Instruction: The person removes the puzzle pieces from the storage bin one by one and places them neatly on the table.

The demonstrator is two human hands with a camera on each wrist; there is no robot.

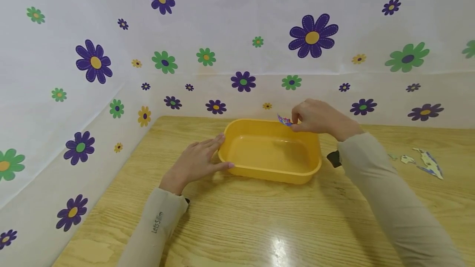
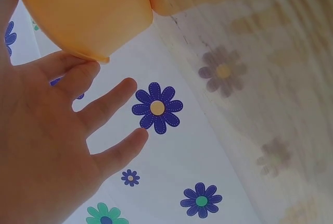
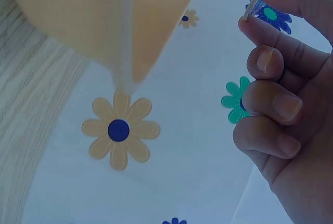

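Note:
A yellow rectangular tub sits on the wooden table. My left hand rests against its left end, thumb on the near rim and fingers along the side. In the left wrist view, that hand has its fingers fairly straight and spread, the nearest ones touching the rim of the tub. Over the far right part of the tub, my right hand pinches a small flat printed piece, blue and purple. From the right wrist, the piece appears edge-on between thumb and index finger, the other fingers curled.
Several irregular flat pieces, pale with some blue, lie on the table to the right of the tub. A white flower-printed sheet hangs behind the table and along its left side.

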